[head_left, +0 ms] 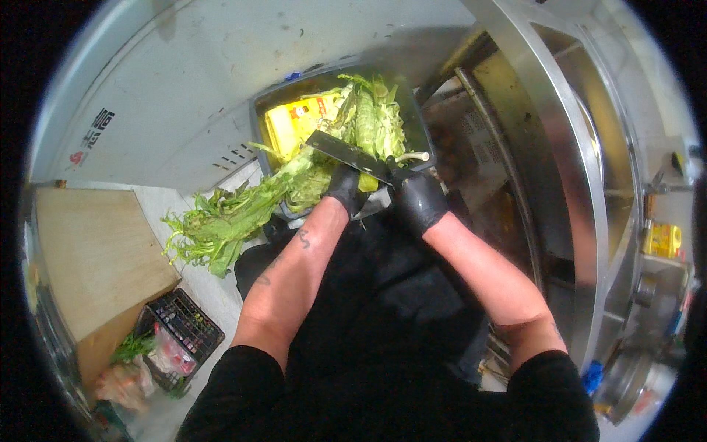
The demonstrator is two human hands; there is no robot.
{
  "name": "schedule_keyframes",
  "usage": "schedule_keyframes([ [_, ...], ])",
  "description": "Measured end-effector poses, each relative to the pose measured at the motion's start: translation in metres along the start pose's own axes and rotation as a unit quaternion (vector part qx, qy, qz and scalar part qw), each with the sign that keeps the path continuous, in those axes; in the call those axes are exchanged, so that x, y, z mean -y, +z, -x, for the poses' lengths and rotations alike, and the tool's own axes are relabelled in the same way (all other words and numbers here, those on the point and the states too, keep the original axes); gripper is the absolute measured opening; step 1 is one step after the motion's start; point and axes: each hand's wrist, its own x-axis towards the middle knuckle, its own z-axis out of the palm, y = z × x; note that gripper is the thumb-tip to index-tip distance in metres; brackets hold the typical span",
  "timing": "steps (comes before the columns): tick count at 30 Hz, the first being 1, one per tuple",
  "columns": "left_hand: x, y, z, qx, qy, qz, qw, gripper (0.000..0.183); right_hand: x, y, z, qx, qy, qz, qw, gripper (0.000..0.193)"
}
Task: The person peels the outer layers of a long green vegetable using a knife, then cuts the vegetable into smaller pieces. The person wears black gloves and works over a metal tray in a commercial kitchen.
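My right hand (418, 199), in a black glove, is closed around the handle of a cleaver (342, 153). Its dark, broad blade points up and to the left across the greens. In a matching black glove, my left hand (347, 190) grips a leafy green stalk vegetable (236, 221), whose long leaves trail out to the left past the bin. A pale yellow-green end (367, 182) shows between the two hands. Both are over the near side of a grey bin (414, 96). Inside it lie more leaves and stalks (372, 121) and a yellow printed package (293, 121).
A light grey panel (184, 81) rises behind the bin. To the right runs a steel counter edge (582, 177) with pipes beneath it. At lower left are a tan board (99, 254) and a black crate (188, 324) near bagged greens (136, 345).
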Motion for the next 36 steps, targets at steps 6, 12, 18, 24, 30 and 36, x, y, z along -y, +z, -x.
schedule_keyframes([
  [6, 0.004, 0.003, -0.001, -0.012, -0.002, 0.021, 1.000, 0.035, -0.005, 0.014, -0.015, 0.006, 0.020, 0.036, 0.999, 0.034],
  [12, 0.003, 0.005, -0.002, -0.027, -0.011, -0.011, 1.000, 0.039, -0.008, 0.027, -0.017, -0.049, 0.028, 0.007, 0.998, 0.033],
  [18, 0.007, 0.002, -0.006, -0.029, -0.044, -0.018, 0.998, 0.031, -0.035, 0.046, -0.050, 0.038, 0.081, 0.070, 0.994, 0.027],
  [24, 0.003, -0.006, -0.006, -0.007, -0.016, -0.031, 0.999, 0.031, -0.047, 0.042, -0.083, 0.025, 0.094, -0.015, 0.995, 0.028],
  [30, 0.003, -0.001, -0.007, -0.021, 0.016, -0.032, 0.999, 0.033, -0.029, 0.031, -0.021, -0.049, -0.015, -0.062, 0.997, 0.029],
  [36, 0.002, -0.001, 0.004, -0.021, -0.025, -0.108, 0.994, 0.035, -0.036, 0.028, -0.045, 0.053, 0.049, 0.029, 0.997, 0.028],
])
